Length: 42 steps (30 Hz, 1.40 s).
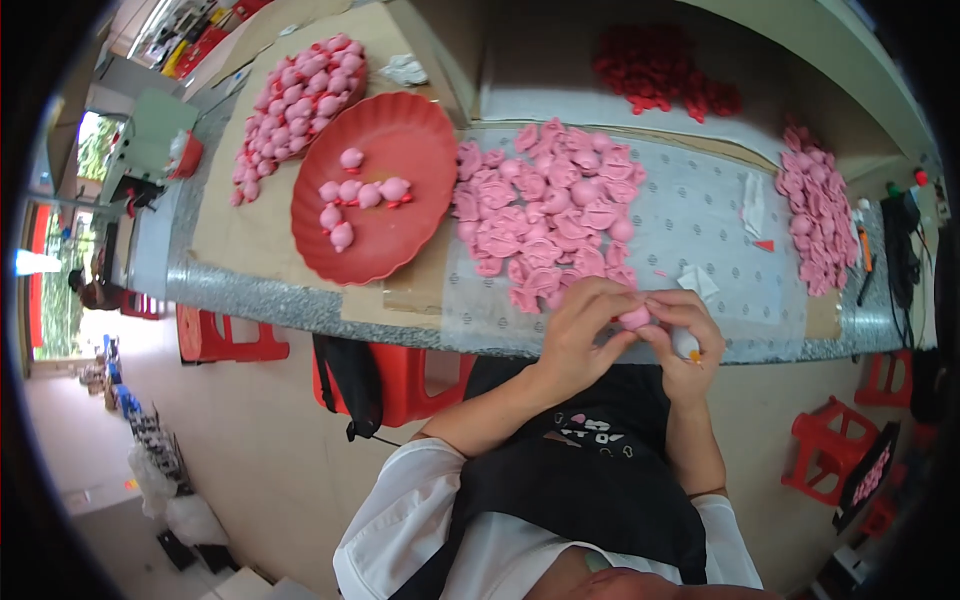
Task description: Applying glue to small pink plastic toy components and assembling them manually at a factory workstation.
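Your left hand [585,325] and right hand [680,330] meet at the counter's [700,200] near edge, both pinching one small pink piece [634,317] between their fingertips. Just beyond lies a heap of pink pieces [545,205]. Toward the far left sits a red tray [400,150] with a few pieces.

A small assembly workshop, shown by a long worktable [700,215] heaped with pink toy parts [545,215], a red tray [400,150], red plastic stools [825,450], stacked boxes.
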Tool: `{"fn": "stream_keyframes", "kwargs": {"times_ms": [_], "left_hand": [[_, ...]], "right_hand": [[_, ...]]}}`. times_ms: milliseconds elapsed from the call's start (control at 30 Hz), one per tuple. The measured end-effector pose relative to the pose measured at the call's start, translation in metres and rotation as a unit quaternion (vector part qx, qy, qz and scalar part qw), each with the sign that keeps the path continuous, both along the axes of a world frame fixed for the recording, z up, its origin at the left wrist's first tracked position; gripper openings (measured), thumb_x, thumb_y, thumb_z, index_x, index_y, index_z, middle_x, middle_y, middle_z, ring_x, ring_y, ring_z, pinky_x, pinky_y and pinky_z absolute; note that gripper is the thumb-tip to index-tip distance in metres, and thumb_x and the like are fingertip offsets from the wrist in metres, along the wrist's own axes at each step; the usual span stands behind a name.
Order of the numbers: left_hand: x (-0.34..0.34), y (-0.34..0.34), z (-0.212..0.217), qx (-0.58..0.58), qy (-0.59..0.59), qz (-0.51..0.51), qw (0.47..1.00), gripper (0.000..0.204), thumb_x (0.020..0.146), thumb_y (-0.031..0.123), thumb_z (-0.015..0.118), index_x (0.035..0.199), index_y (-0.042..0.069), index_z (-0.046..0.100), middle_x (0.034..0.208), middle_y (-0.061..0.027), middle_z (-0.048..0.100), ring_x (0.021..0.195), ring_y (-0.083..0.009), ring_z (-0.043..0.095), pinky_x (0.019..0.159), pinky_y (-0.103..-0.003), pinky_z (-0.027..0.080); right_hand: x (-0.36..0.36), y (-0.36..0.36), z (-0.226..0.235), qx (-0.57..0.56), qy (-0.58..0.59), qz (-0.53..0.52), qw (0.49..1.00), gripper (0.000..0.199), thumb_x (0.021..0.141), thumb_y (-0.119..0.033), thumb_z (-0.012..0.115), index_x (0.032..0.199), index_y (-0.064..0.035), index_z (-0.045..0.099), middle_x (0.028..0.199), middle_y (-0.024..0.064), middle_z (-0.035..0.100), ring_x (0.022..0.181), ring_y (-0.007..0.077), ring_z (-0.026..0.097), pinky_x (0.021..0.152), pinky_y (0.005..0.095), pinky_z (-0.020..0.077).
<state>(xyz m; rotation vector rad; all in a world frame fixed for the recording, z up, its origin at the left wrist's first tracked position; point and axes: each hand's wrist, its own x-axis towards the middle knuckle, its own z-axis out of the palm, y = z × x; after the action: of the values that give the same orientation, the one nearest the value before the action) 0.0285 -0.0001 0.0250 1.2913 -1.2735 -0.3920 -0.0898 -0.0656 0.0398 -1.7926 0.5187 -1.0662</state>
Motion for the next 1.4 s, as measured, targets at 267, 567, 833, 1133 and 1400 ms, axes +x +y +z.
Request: {"fn": "stream_keyframes", "kwargs": {"times_ms": [267, 567, 833, 1133, 1400], "left_hand": [[0.036, 0.007, 0.032, 0.085, -0.024, 0.018, 0.996, 0.031, 0.058, -0.002, 0.063, 0.088, 0.0, 0.053, 0.088, -0.0081, 0.049, 0.08, -0.0182, 0.05, 0.063, -0.028, 0.042], [0.091, 0.02, 0.024, -0.002, 0.33, 0.023, 0.944, 0.027, 0.074, 0.002, 0.051, 0.101, 0.0, 0.048, 0.096, -0.0066, 0.049, 0.085, -0.0123, 0.047, 0.073, -0.023, 0.038], [0.069, 0.007, 0.012, -0.083, 0.36, -0.039, 0.929, 0.022, 0.073, 0.002, 0.056, 0.093, 0.003, 0.047, 0.098, -0.0104, 0.05, 0.089, -0.0142, 0.048, 0.076, -0.026, 0.039], [0.06, 0.015, 0.012, -0.08, 0.444, -0.078, 0.889, 0.015, 0.072, 0.0, 0.056, 0.085, 0.004, 0.049, 0.098, -0.0128, 0.05, 0.088, -0.0157, 0.049, 0.076, -0.027, 0.04], [0.063, 0.018, 0.016, -0.084, 0.334, -0.086, 0.935, 0.01, 0.067, -0.004, 0.06, 0.075, 0.0, 0.055, 0.09, -0.0115, 0.052, 0.087, -0.0173, 0.05, 0.075, -0.029, 0.04]], "right_hand": [[0.017, -0.012, 0.007, 0.1, 0.017, 0.01, 0.995, 0.021, 0.062, 0.003, 0.06, 0.083, 0.0006, 0.057, 0.084, 0.0092, 0.056, 0.065, 0.0114, 0.048, 0.062, 0.0211, 0.0373], [0.019, -0.079, 0.031, 0.139, 0.104, -0.065, 0.983, 0.013, 0.065, 0.0, 0.055, 0.079, -0.0001, 0.056, 0.078, 0.0042, 0.054, 0.055, 0.0036, 0.038, 0.049, 0.0153, 0.0314], [0.069, -0.021, 0.032, 0.085, 0.067, 0.078, 0.991, 0.022, 0.058, 0.004, 0.062, 0.079, -0.0006, 0.055, 0.081, 0.0057, 0.052, 0.061, 0.009, 0.044, 0.054, 0.0212, 0.0361], [0.081, -0.019, 0.029, -0.262, 0.127, 0.042, 0.956, 0.022, 0.05, -0.004, 0.064, 0.068, -0.0034, 0.053, 0.067, 0.0067, 0.052, 0.06, 0.0217, 0.05, 0.049, 0.0292, 0.0394], [0.079, -0.026, 0.024, -0.261, 0.089, 0.119, 0.954, 0.019, 0.048, -0.006, 0.064, 0.061, -0.0032, 0.05, 0.062, 0.0056, 0.049, 0.057, 0.0201, 0.049, 0.047, 0.0276, 0.0371]]}}
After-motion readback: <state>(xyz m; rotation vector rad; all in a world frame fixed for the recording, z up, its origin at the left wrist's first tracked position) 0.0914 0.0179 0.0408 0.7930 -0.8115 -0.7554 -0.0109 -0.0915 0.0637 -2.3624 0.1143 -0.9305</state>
